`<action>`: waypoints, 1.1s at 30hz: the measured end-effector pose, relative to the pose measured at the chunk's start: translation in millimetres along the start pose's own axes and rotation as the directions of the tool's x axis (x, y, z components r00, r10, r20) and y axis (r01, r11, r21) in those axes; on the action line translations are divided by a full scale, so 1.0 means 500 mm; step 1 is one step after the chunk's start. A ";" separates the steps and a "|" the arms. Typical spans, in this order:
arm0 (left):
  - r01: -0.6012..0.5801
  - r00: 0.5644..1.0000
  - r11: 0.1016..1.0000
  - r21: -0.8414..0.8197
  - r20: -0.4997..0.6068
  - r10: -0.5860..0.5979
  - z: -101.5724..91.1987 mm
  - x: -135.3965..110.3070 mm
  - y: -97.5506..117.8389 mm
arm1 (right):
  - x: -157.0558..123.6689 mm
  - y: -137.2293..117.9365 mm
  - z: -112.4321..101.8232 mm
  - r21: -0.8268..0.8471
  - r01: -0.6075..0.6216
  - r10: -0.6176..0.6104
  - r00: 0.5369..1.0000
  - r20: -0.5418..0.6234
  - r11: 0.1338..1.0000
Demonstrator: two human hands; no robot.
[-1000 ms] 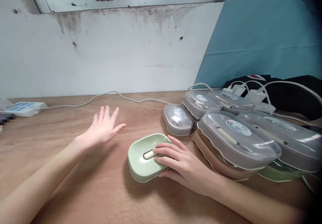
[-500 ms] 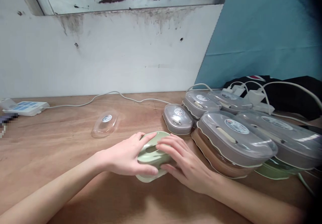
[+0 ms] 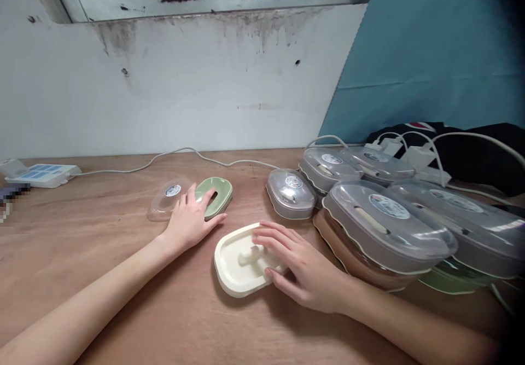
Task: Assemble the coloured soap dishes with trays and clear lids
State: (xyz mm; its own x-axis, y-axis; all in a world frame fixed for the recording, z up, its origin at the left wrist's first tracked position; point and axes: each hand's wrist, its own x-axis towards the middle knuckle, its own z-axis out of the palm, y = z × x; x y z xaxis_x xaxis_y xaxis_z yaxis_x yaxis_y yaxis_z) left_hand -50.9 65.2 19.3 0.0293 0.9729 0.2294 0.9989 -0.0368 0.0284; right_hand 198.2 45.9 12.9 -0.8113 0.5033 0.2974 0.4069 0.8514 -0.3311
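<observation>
My left hand (image 3: 189, 221) rests on a small green tray (image 3: 216, 195) lying on the wooden table (image 3: 82, 255), fingers curled over its near edge and slot. A clear plastic lid (image 3: 168, 201) with a round sticker lies just left of that tray. My right hand (image 3: 293, 264) lies with fingers spread on a cream base tray (image 3: 240, 261) with a raised ridge in its middle, holding it down at its right side.
Several lidded grey-topped boxes (image 3: 385, 222) stand to the right, a small one (image 3: 291, 192) nearest the cream tray. White cables and chargers (image 3: 414, 157) lie behind them on a dark cloth. A white power strip (image 3: 39, 174) sits far left by the wall.
The green tray was lifted off the cream base and carried left by my left hand, down beside the clear lid. My right hand stayed on the base.
</observation>
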 end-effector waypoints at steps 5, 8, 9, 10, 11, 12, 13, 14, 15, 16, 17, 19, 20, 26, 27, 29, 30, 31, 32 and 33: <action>0.020 1.000 0.999 0.026 0.007 -0.020 0.000 -0.001 0.004 | 0.001 -0.001 0.003 -0.008 -0.028 0.028 1.000 -0.002 1.000; 0.019 1.000 0.999 0.032 -0.021 -0.018 -0.006 0.003 -0.002 | -0.001 0.001 0.001 0.000 -0.018 0.018 1.000 0.000 1.000; -0.003 1.000 1.000 0.030 -0.029 0.004 -0.011 0.006 -0.006 | -0.001 0.001 -0.001 0.005 -0.012 0.012 1.000 0.001 1.000; -0.042 0.999 0.999 0.027 -0.027 0.043 -0.017 0.008 -0.013 | -0.002 0.002 -0.003 0.014 -0.004 0.004 1.000 0.003 1.000; -0.100 0.995 0.995 0.019 -0.008 0.100 -0.024 0.011 -0.020 | -0.002 0.002 -0.006 0.026 0.004 -0.004 1.000 0.010 1.000; -0.167 0.986 0.986 0.004 0.026 0.167 -0.032 0.013 -0.028 | -0.002 0.002 -0.008 0.036 0.010 -0.011 1.000 0.022 0.999; -0.232 0.970 0.973 -0.013 0.068 0.233 -0.040 0.015 -0.037 | -0.002 0.001 -0.010 0.043 0.013 -0.014 0.999 0.037 0.999; -0.284 0.952 0.958 -0.030 0.110 0.285 -0.047 0.016 -0.045 | -0.001 0.001 -0.011 0.046 0.011 -0.013 0.999 0.051 0.999; -0.319 0.936 0.947 -0.043 0.144 0.322 -0.054 0.017 -0.052 | -0.001 0.000 -0.011 0.041 0.008 -0.011 0.998 0.058 0.999; -0.342 0.924 0.938 -0.054 0.165 0.346 -0.059 0.018 -0.058 | 0.001 0.000 -0.010 0.031 0.006 -0.008 0.998 0.059 1.000; -0.355 0.916 0.933 -0.060 0.174 0.360 -0.062 0.018 -0.062 | 0.002 0.000 -0.008 0.014 0.002 -0.002 0.999 0.052 1.000; -0.362 0.915 0.930 -0.060 0.169 0.366 -0.064 0.018 -0.066 | 0.003 0.001 -0.001 -0.032 -0.020 0.020 1.000 0.010 0.999; -0.358 0.918 0.932 -0.056 0.161 0.363 -0.062 0.018 -0.066 | 0.003 0.002 0.003 -0.063 -0.049 0.047 0.999 -0.025 0.997; -0.212 0.977 0.975 0.072 0.018 0.211 -0.031 0.028 -0.060 | -0.002 0.012 0.021 -0.249 -0.316 0.276 0.944 -0.181 0.916; -0.195 0.980 0.977 0.087 -0.008 0.196 -0.028 0.028 -0.058 | -0.004 0.012 0.022 -0.264 -0.330 0.289 0.940 -0.182 0.906; -0.198 0.978 0.975 0.100 -0.049 0.204 -0.026 0.026 -0.050 | -0.006 0.011 0.023 -0.276 -0.329 0.288 0.941 -0.180 0.903; -0.220 0.971 0.971 0.093 -0.069 0.227 -0.027 0.023 -0.044 | -0.007 0.009 0.023 -0.272 -0.318 0.279 0.945 -0.173 0.908; -0.260 0.960 0.962 0.078 -0.087 0.266 -0.028 0.018 -0.034 | -0.007 0.008 0.023 -0.262 -0.307 0.271 0.948 -0.165 0.915; -0.322 0.940 0.945 0.051 -0.101 0.326 -0.030 0.010 -0.023 | -0.007 0.006 0.023 -0.250 -0.299 0.265 0.951 -0.158 0.921; -0.401 0.910 0.916 0.017 -0.110 0.400 -0.030 0.002 -0.009 | -0.007 0.005 0.023 -0.239 -0.295 0.264 0.952 -0.154 0.925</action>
State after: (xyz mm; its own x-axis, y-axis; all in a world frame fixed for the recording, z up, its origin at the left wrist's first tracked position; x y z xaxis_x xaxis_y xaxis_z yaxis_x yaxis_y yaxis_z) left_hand -55.8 62.8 34.0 0.4224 0.8455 0.3266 0.9039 -0.4198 -0.0823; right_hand 197.2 44.5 0.8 -0.6004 0.7268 0.3336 0.7162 0.6743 -0.1799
